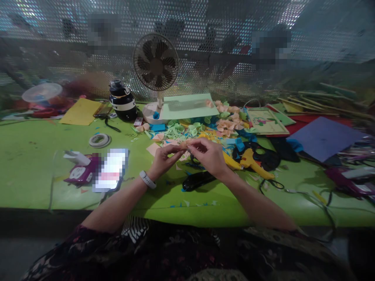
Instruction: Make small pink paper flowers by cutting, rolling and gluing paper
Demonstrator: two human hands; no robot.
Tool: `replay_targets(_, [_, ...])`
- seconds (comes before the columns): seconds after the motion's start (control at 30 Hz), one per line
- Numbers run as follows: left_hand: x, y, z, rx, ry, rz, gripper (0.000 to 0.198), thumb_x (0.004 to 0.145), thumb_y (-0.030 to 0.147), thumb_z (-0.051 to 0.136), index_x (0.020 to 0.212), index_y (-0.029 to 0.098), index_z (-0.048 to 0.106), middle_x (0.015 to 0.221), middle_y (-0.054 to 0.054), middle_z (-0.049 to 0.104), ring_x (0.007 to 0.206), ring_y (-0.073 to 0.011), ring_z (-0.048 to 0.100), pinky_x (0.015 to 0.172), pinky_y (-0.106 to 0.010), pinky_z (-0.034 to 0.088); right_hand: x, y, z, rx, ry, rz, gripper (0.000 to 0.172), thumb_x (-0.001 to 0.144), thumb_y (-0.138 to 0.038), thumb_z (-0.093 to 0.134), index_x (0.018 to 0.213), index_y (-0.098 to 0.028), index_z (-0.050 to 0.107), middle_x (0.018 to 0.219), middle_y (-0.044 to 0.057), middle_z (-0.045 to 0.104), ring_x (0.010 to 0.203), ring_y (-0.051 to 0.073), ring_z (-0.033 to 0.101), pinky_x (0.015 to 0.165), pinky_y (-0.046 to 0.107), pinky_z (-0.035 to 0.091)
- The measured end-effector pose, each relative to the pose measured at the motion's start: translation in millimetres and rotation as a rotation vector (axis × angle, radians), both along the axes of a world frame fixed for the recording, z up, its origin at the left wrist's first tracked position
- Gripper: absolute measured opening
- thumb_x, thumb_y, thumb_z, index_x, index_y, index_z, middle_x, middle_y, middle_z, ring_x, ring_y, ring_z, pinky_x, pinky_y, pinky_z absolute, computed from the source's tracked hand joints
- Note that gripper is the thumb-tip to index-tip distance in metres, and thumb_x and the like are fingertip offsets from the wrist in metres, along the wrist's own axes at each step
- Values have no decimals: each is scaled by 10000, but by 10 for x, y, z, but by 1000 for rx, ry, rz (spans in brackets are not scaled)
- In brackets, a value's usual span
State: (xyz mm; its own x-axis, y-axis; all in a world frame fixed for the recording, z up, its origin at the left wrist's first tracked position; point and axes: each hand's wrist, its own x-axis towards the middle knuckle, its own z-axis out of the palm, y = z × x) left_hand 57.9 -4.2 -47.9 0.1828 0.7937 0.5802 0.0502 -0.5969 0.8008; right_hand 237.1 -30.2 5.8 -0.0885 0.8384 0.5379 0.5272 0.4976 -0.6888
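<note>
Wide green counter, strewn with cut paper scraps. Above it, left hand and right hand meet fingertip to fingertip, each grip pinched closed on small peach paper strip. Strip spans gap between grips, long axis left-right, equally near both.

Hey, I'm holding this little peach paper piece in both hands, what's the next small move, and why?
Probably pinch the fold tighter before letting go. The left hand and the right hand both grip the peach paper piece at the fingertips, lifted off the green table. Similar folded peach pieces lie near the fan, and the yellow glue gun lies untouched.
</note>
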Motion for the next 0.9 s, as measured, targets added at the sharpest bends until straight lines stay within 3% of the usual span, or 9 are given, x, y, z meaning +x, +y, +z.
replay_targets(0.9, [-18, -16, 10, 86, 84, 34, 178, 879, 327, 704, 901, 160, 765, 830, -82, 772, 733, -174, 711, 687, -290, 566, 17, -2, 15, -33, -38, -10, 119, 858, -321, 664, 855, -212, 710, 747, 20, 732, 640, 151, 647, 613, 281, 508])
